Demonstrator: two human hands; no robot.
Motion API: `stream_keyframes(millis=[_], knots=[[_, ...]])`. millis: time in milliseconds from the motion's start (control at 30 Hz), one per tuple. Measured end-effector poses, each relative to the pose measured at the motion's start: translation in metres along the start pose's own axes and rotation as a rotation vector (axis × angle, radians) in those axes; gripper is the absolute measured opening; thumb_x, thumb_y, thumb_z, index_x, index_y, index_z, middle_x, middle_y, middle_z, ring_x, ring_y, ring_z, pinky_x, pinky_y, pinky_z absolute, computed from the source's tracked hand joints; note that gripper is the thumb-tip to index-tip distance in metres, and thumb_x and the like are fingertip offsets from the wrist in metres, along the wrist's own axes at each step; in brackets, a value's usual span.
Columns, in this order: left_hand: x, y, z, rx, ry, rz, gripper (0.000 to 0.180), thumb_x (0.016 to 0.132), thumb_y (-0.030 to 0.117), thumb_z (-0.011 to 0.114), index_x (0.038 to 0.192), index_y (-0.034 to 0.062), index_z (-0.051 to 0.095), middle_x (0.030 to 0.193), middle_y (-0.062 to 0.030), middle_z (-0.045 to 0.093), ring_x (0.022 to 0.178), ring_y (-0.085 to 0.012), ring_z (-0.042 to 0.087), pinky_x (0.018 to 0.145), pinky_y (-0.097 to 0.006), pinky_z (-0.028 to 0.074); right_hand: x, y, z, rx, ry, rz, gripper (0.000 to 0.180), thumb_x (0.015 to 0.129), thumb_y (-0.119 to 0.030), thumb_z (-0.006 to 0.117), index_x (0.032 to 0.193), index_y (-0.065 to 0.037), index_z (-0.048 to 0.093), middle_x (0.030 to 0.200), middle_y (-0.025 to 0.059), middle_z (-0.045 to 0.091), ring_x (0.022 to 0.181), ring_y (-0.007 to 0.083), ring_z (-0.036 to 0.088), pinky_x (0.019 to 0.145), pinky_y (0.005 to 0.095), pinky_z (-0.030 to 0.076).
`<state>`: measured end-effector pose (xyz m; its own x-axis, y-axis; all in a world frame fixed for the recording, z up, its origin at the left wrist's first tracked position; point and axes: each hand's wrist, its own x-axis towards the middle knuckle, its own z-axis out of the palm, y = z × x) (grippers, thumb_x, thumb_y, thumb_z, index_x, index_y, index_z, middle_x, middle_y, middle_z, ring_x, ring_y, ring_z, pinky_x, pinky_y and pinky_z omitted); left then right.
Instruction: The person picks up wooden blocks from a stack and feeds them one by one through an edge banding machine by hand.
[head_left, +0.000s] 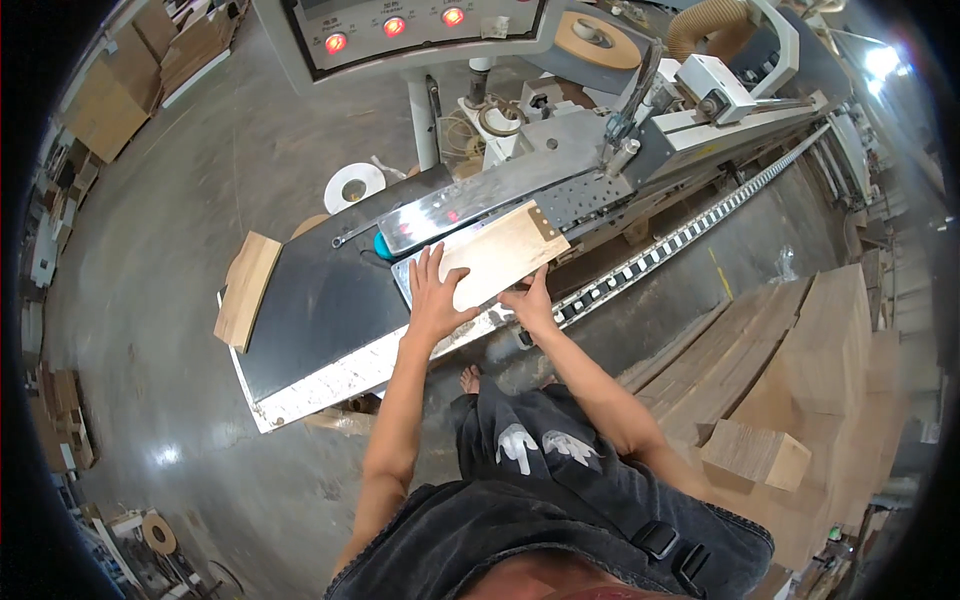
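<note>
While your left hand (433,303) lies over the left end of the pale wooden board (500,258), its fingers are spread on the top face and its thumb points off to the right. Your right hand (535,308) is at the board's near edge, fingers bent and touching the wood; you cannot tell from this view whether they close around the edge or only press on it. The board lies flat and slantwise on the machine, alongside the shiny metal guide (470,205), with small dark marks at its right end. Left of your hands stretches the black tabletop (320,285), where a second wooden piece (248,292) lies across the far left edge. Beyond the tabletop, a white roll (355,187) is on the floor side. Above everything, the control panel (420,50) shows three lit red buttons (394,27). To your right, a roller track (690,233) runs away from you.
</note>
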<state>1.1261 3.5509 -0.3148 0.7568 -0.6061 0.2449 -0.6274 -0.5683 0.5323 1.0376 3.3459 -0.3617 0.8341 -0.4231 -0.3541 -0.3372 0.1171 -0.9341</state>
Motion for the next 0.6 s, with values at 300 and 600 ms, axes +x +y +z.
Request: stream_keyframes(millis=[300, 600], knots=[[0.015, -0.001, 0.007, 0.041, 0.037, -0.029, 0.06, 0.074, 0.036, 0.088, 0.128, 0.0164, 0.071, 0.159, -0.0224, 0.041, 0.148, -0.0468, 0.034, 0.122, -0.059, 0.025, 0.003, -0.027, 0.028, -0.736, 0.211, -0.118, 0.14, 0.072, -0.033, 0.096, 0.157, 0.019, -0.002, 0.167, 0.0397, -0.014, 0.157, 0.0517, 0.011, 0.128, 0.0446, 0.024], [0.017, 0.036, 0.018, 0.049, 0.019, -0.289, 0.074, 0.074, 0.027, 0.091, 0.141, 0.0139, 0.063, 0.164, -0.028, 0.031, 0.151, -0.0505, 0.029, 0.121, -0.056, 0.03, 0.025, -0.018, -0.011, -0.431, 0.21, -0.194, 0.141, 0.079, -0.04, 0.091, 0.161, 0.009, -0.012, 0.169, 0.0329, -0.018, 0.121, 0.0411, 0.063, 0.091, 0.0404, 0.059]])
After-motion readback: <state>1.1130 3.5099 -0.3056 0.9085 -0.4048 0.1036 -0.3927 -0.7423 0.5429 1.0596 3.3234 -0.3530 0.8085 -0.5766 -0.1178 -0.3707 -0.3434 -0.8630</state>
